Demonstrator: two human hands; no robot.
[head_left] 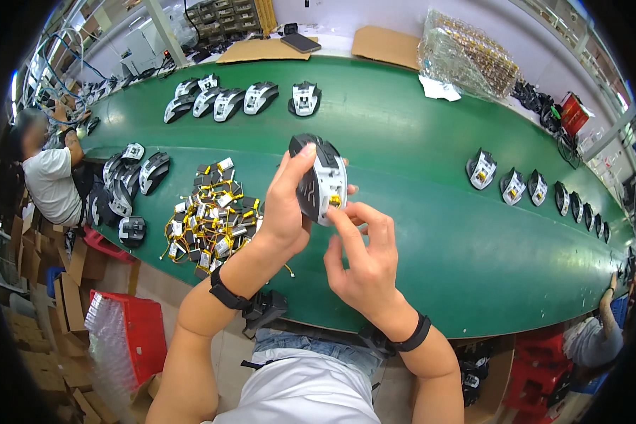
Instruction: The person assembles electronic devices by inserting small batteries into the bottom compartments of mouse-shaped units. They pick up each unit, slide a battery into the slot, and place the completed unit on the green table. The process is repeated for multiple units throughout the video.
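My left hand (286, 205) is closed around a black-and-white computer mouse (309, 185), held tilted up above the green belt. The mouse's pale inner side faces right, and a small yellow-ended battery (335, 201) shows in its lower part. My right hand (366, 265) reaches up from below. Its index fingertip touches the mouse's lower end beside the battery, while the thumb stands apart and the other fingers are bent. Left of my left wrist, a heap of small battery packs (215, 219) with yellow ends and thin wires lies on the belt.
Similar mice stand in a far-left row (230, 104), a near-left cluster (120, 187) and a line to the right (512, 186). One person (53, 169) sits at the left; another person's arm (606, 311) shows at the right. Cardboard sheets (389, 46) and bubble wrap (466, 56) lie beyond the belt.
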